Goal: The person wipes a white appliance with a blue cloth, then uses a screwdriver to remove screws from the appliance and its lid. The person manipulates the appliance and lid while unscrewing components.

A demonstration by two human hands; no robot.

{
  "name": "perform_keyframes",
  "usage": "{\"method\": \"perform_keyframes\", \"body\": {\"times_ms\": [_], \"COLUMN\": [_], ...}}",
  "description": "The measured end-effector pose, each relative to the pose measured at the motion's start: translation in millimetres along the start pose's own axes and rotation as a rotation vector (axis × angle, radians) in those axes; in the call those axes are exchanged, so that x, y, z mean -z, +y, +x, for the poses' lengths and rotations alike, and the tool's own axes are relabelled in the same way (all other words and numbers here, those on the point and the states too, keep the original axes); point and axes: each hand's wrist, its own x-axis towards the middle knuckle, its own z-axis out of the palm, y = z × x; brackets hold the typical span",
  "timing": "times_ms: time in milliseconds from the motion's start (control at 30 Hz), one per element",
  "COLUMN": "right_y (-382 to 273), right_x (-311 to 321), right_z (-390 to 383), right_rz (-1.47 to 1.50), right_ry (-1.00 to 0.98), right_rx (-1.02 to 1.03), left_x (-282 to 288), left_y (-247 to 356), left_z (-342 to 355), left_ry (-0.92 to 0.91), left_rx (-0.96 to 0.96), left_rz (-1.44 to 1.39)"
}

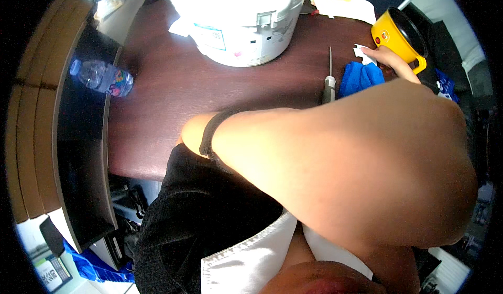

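Fingers of my right hand (390, 58) lie stretched flat near the worktop's (167, 90) far right corner, touching white paper (362, 52) beside the glossy yellow pot (401, 37) and crumpled blue cloth (361, 78). My left hand (191, 137) is mostly hidden; I cannot tell its grip. Reaching could nudge the pot or the nearby knife (329, 79).

Your bare arms, dark top, one wrist band
You wear a black knitted garment (199, 215) with a white, stitched-edge collar or panel (246, 262) at the chest; your forearms are bare, no sleeves reaching them, and a thin black band (209, 131) circles one wrist, like a hair tie
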Motion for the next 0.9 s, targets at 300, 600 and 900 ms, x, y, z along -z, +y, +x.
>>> {"method": "perform_keyframes", "body": {"times_ms": [300,600,900], "right_y": [2,-26,-164], "right_x": [-7,23,59], "right_z": [20,-14,-165], "right_rz": [0.039,0.228,0.068], "right_ry": [0.062,0.08,0.275], "right_rx": [0.044,0.355,0.94], "left_x": [-2,41,130], "left_y": [2,9,36], "left_z": [7,-18,-42], "left_ry": [0.023,-0.009,-0.115], "left_rx": [-0.098,0.288,0.335], "left_rz": [-0.014,0.627,1.438]}}
